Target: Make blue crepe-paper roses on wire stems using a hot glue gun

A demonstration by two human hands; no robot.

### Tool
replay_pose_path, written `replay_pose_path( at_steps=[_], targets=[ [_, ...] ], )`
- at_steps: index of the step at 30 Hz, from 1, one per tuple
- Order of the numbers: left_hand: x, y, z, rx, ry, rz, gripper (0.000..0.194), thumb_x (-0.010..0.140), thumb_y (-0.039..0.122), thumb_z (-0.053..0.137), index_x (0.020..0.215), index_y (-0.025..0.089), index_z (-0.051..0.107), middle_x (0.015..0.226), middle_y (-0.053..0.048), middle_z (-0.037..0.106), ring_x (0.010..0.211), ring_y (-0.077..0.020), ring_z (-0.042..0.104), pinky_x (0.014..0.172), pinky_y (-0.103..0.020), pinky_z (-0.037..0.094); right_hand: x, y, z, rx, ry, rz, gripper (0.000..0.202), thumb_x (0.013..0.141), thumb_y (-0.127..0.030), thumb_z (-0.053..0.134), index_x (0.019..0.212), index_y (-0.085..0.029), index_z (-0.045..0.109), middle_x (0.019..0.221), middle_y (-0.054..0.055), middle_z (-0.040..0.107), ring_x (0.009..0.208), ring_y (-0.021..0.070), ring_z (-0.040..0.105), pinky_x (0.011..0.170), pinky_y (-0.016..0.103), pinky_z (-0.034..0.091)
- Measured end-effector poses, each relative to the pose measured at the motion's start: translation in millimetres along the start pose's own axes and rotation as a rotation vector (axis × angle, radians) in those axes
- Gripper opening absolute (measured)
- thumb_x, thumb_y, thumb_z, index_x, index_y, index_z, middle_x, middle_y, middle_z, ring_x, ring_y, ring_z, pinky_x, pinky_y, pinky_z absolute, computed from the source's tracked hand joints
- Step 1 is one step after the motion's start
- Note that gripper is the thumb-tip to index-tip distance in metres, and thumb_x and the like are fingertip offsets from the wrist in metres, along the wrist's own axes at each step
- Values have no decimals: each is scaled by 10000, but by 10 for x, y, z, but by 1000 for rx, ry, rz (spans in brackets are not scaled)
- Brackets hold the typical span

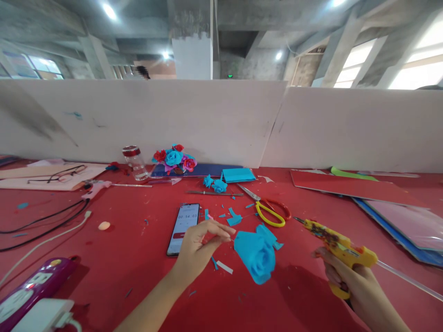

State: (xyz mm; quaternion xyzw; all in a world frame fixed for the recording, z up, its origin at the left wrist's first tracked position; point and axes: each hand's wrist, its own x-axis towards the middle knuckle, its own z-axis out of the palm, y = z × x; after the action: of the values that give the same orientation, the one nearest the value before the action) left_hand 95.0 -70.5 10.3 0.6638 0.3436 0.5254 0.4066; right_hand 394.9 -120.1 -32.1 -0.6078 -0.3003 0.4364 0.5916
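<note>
Rose (259, 259) just right of my left hand (203, 240), the nearer | its grip unclear | my right hand (346, 273) grips glue gun (341, 245)

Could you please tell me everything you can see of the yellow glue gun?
The glue gun has a yellow, plastic-looking body with dark stains toward the front, and a slim dark nozzle pointing to the picture's left and slightly up. A clear stick extends from its back. The right hand wraps around the handle, partly hiding it. It appears held above the red table, its tip just right of the scissors.
</note>
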Motion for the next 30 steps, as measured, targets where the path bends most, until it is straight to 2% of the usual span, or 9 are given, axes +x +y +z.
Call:
replay_pose_path(
  at_steps=[2,5,9,12,18,23,26,30],
  targets=[
    [13,-14,-10,-102,19,-64,127,759,297,645,658,221,628,811,-19,717,798,-185,659,730,-326,530,12,19,-6,-14,-5,-18,462,512,-535,773,654,-137,585,400,-97,336,360,16,258,334,141,190],
    [22,-46,-13,-228,30,-89,153,716,330,691,628,219,633,799,-14,714,810,-188,659,790,-348,522,32,50,-20,-42,-4,-44,483,534,-556,752,688,-125,599,400,-94,347,368,22,270,346,144,192],
    [22,-82,9,-361,-31,-54,85,706,260,719,643,229,670,781,12,721,809,-168,666,945,-374,445,50,79,-45,-69,-15,-56,462,576,-552,731,696,-129,589,407,-95,347,370,22,263,351,148,187],
    [25,-95,27,-408,-70,-37,76,721,218,709,655,245,683,773,31,723,826,-157,668,992,-372,405,59,84,-54,-80,-34,-51,445,592,-538,728,702,-130,586,403,-100,337,370,22,261,355,149,188],
    [23,-140,27,-397,-74,-60,90,730,216,698,654,263,686,763,46,722,818,-146,664,972,-355,422,45,66,-41,-61,-22,-40,449,561,-535,744,689,-132,593,400,-96,347,368,25,269,349,150,199],
    [23,-157,43,-345,-44,-182,80,690,223,723,627,219,674,749,-3,720,850,-190,653,825,-334,503,56,27,-54,-12,-15,-26,416,520,-481,778,691,-143,607,428,-86,368,378,23,282,335,136,213],
    [42,-143,60,-339,-45,-206,105,680,232,728,609,198,658,749,-19,718,853,-197,653,819,-329,501,192,2,-144,11,-29,-65,334,507,-387,782,691,-160,620,506,-37,483,411,51,376,344,157,307],
    [62,-141,51,-344,-54,-175,107,690,254,721,626,199,656,756,-15,717,839,-183,661,869,-332,479,497,-20,-352,-101,-39,-57,192,487,-286,719,627,-196,623,556,38,596,469,159,542,426,273,469]
  ],
)
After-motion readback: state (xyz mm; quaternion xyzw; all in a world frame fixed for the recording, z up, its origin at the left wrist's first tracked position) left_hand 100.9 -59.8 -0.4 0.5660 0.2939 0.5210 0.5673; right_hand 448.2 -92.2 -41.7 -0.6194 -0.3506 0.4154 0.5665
